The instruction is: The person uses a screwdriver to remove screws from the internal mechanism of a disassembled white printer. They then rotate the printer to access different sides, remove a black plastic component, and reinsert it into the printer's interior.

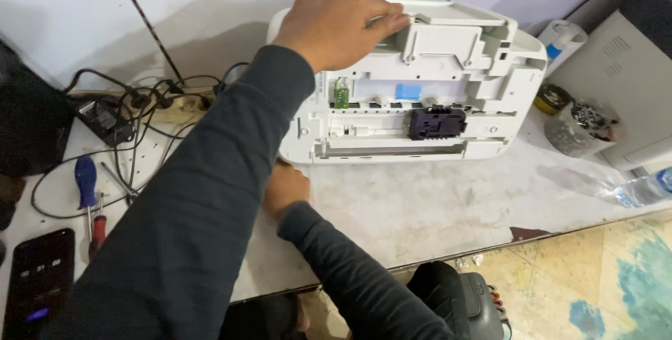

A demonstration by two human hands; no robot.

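Observation:
A white printer body (448, 67) stands tipped up on the worktop with its inner side facing me. That side shows a dark purple carriage (435, 123), a small blue piece (408, 91) and a green circuit board (341, 93). My left hand (334, 26) grips the printer's top edge, thumb pressed on a moulded ridge. My right hand (285, 189) lies on the worktop at the printer's lower left corner. Its fingers are hidden behind my left forearm.
Left of the printer lie a power strip (183, 105) with tangled black cables, a blue-handled screwdriver (85, 182), a red-handled one (99, 231) and a black phone (38, 277). On the right are a plastic tub of small parts (581, 126), a lying bottle (630, 189) and a grey machine (623, 74).

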